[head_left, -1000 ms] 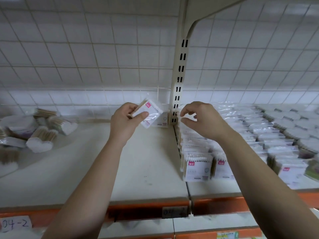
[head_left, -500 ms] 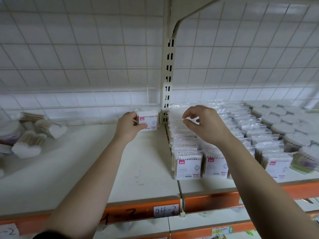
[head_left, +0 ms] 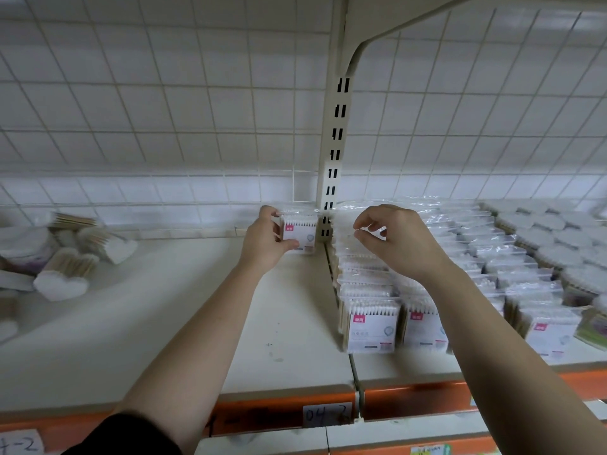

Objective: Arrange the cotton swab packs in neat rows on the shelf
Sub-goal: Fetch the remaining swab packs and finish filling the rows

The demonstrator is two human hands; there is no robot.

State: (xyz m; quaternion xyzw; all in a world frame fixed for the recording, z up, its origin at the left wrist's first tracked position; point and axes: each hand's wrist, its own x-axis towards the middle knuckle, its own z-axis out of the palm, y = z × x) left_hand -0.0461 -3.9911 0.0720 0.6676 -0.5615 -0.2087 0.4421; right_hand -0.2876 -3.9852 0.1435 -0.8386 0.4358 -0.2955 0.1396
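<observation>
There are 2 bare hands up over the white shelf (head_left: 164, 307). The left hand (head_left: 267, 238) has 1 cotton swab pack (head_left: 299, 232) in its grip, with the thumb on the front and the fingers over the top. This pack stands up straight at the very back of the shelf, right beside the 1 cream post (head_left: 331, 159) with black slots. It is the only pack on this part of the shelf near the post.

The right hand (head_left: 397, 241) hangs in the air over the rows of packs (head_left: 364, 277) on the right side of the post. Its fingers are curled and its grip is narrow, with a small gap between thumb and first finger. It holds nothing that I can see.

On the right side, 3 front packs with pink labels (head_left: 371, 328) stand side by side, and each one has a row of packs going back behind it. How many are in each row is too hard to count. Further right lie rounder packs (head_left: 551, 257), blurred.

At the far left is a loose pile (head_left: 62, 257). 2 heart-shaped packs (head_left: 60, 285) show clearly in it; the others are too blurred to count.

The shelf has an orange front edge (head_left: 410, 397). 1 paper tag (head_left: 325, 414) on it reads 04-2. 1 black sleeve (head_left: 131, 435) shows on the left arm.
</observation>
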